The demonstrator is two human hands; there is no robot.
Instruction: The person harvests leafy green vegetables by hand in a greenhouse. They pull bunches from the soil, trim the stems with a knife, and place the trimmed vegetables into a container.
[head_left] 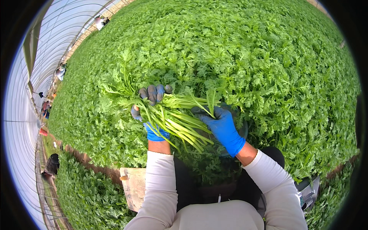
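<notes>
My left hand (152,96), in a blue glove with dark soiled fingers, is closed around a bunch of cut leafy greens (187,126), which look like crown daisy. Their lobed leaves spread to the left, and the pale green stems point right and toward me. My right hand (222,123), gloved the same way, pinches a small leafy sprig (211,103) between thumb and fingers beside the stem ends. Beneath that wrist shows part of a rounded, dull rim (245,130), mostly hidden, so its kind is unclear.
A dense bed of the same greens (258,57) surrounds my hands. Near my left forearm lies a worn, pale board or box (135,184). A clear plastic bag (310,194) is by my right elbow. Several people crouch along the left side, beneath the greenhouse film (21,100).
</notes>
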